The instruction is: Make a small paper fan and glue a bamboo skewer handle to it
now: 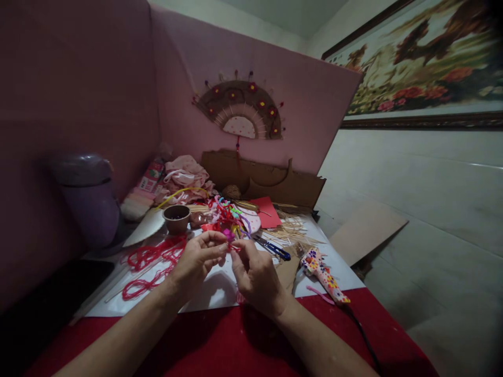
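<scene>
the left hand [198, 257] and right hand [257, 277] meet above a white sheet [210, 298], fingertips of both pinched on a small red piece [233, 247] — held between them, too small to make out. red yarn [141, 287] lies left, a blue cutter [275, 248] and flowered glue gun [325, 277] right.

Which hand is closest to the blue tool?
The right hand: the blue tool lies close to its knuckles. The left hand is farther off, beside the looped red string.
</scene>
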Tool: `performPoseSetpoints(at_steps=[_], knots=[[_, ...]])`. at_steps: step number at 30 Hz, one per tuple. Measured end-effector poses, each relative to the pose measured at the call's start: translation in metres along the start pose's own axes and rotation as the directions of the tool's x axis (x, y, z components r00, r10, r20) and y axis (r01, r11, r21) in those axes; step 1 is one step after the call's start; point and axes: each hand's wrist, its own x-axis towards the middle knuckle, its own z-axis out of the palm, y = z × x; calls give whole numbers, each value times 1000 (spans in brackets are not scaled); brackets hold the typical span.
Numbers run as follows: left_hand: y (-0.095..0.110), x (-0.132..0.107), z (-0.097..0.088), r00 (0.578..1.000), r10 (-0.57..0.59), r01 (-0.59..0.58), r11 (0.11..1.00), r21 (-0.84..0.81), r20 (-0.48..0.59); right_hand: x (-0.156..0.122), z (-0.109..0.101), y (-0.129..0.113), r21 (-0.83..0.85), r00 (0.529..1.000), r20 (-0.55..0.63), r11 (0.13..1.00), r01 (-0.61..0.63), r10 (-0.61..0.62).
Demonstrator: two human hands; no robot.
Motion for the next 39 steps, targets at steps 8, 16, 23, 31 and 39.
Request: performPoseSetpoints(at_steps=[8,16,23,31,39], knots=[[2,-3,1,999,-18,17,999,41,36,-1,3,4,5,1000,7,1000,29,-29],[-1,-1,0,997,75,-79,984,162,35,1,3,3,35,1000,-3,999,11,-11],[3,-6,5,986,165,-167,959,230,27,1,4,3,79,999,-40,997,-11,15],[8,-13,5,957,282,-291,936,198,71,-1,4,2,225,985,-131,971,-77,109],[8,-13,5,953,279,-300,913,276,113,-4,5,3,359,984,-128,931,-69,123]])
